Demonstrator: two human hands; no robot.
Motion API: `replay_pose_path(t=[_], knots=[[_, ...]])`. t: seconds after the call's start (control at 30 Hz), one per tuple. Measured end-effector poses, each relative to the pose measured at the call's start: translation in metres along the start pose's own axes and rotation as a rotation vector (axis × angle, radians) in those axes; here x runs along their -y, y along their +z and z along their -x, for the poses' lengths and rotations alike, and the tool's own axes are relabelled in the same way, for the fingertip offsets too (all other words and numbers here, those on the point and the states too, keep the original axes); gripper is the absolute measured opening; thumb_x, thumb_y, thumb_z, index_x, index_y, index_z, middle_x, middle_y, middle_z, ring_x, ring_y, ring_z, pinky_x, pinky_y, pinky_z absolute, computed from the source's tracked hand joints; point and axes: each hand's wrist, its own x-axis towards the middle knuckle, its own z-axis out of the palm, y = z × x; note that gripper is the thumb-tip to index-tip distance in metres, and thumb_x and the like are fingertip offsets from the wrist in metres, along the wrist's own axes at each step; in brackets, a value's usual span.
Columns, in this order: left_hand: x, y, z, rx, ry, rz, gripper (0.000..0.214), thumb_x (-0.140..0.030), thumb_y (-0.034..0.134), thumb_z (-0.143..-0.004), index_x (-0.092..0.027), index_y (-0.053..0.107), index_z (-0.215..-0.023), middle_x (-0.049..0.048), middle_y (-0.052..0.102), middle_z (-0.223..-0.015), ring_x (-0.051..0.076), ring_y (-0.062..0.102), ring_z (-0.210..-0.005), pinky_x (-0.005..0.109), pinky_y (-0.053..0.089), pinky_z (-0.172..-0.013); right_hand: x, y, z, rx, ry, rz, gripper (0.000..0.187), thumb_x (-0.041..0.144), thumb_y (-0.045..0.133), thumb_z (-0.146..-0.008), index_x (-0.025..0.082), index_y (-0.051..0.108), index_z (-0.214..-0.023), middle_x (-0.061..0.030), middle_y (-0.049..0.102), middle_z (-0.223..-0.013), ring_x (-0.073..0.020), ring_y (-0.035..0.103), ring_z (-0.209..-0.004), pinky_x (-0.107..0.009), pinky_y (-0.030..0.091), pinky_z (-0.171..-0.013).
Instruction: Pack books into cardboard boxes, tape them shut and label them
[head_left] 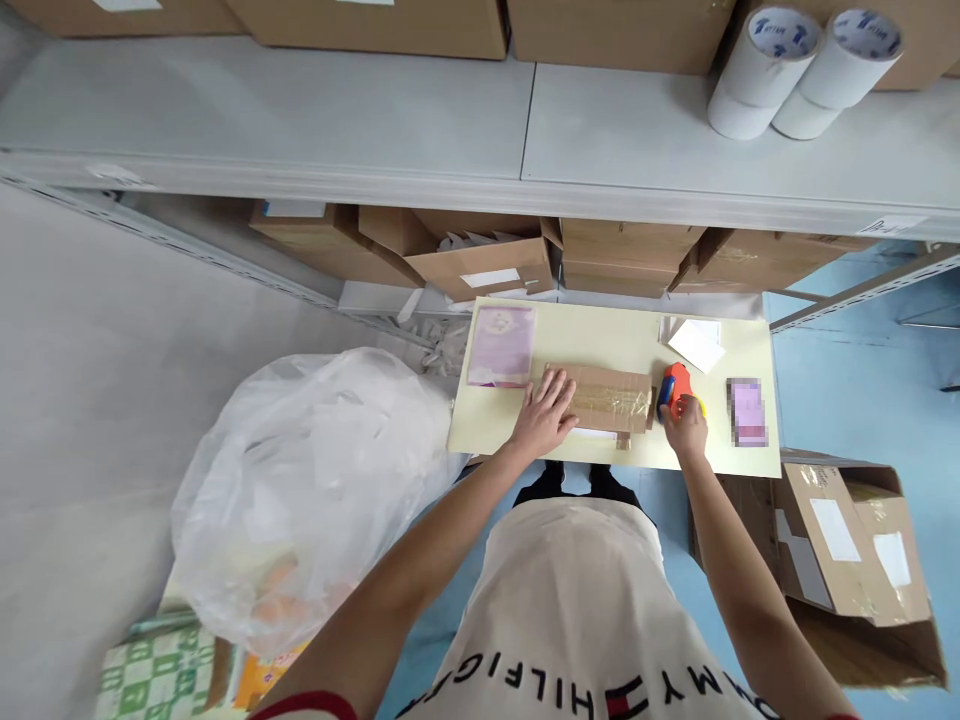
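A small cardboard box with shiny clear tape across its right part lies on the pale yellow table. My left hand rests flat on the box's left end, fingers spread. At the box's right end, my right hand is closed round an orange and blue tape dispenser. The fingers hide part of its grip. Under the near edge of the box a white paper peeks out. To the left lies a light purple packet.
White cards and a purple phone-like item, blurred, lie on the table's right. Shelves with cartons stand behind, tape rolls on top. A big plastic bag sits left, open cartons right.
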Motion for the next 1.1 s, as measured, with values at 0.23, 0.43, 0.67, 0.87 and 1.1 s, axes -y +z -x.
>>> replay_pose_path(t=[0.23,0.43,0.67,0.87,1.1], knots=[[0.003,0.004,0.001,-0.009,-0.010,0.029,0.075,-0.047,0.061,-0.087,-0.021,0.036,-0.152,0.0136,0.027,-0.162,0.036,0.016,-0.151,0.058,0.018,-0.118,0.001,-0.013,-0.008,0.032,0.064,0.008,0.042,0.026,0.051,-0.075,0.017,0.051,-0.115,-0.0144,0.068,-0.094,-0.0302,0.064,-0.083,-0.045,0.048,-0.077],[-0.005,-0.001,0.000,-0.080,-0.034,0.072,0.067,-0.041,0.066,-0.083,-0.022,0.048,-0.144,0.0156,0.036,-0.157,0.039,0.025,-0.148,0.067,0.018,-0.115,0.036,-0.084,-0.006,-0.067,-0.214,-0.416,0.034,0.034,0.041,-0.078,0.021,0.059,-0.104,-0.0076,0.068,-0.091,-0.0254,0.063,-0.084,-0.037,0.049,-0.072],[-0.012,-0.010,-0.003,-0.144,-0.082,0.171,0.047,-0.033,0.062,-0.086,-0.022,0.058,-0.132,0.0154,0.044,-0.152,0.038,0.034,-0.144,0.070,0.025,-0.111,0.127,-0.062,-0.014,0.248,-0.342,-0.425,0.044,0.061,0.045,-0.084,0.022,0.052,-0.065,0.0007,0.050,-0.060,-0.0166,0.046,-0.059,-0.029,0.039,-0.055],[-0.023,-0.029,-0.012,-0.337,-0.224,0.658,0.032,-0.038,0.053,-0.093,-0.019,0.064,-0.117,0.0140,0.065,-0.130,0.029,0.059,-0.124,0.053,0.043,-0.107,0.127,-0.047,-0.027,0.361,-0.375,-0.443,0.054,0.073,0.050,-0.077,0.022,0.047,-0.059,0.0038,0.040,-0.054,-0.0130,0.037,-0.053,-0.027,0.034,-0.050],[-0.043,-0.053,-0.038,-0.126,-0.435,1.378,0.023,-0.037,0.068,-0.081,-0.014,0.071,-0.079,0.0039,0.073,-0.073,0.017,0.072,-0.073,0.028,0.055,-0.072,0.118,-0.046,-0.030,0.361,-0.438,-0.425,0.059,0.078,0.049,-0.075,0.021,0.050,-0.058,0.0039,0.041,-0.052,-0.0121,0.038,-0.051,-0.026,0.035,-0.049]])
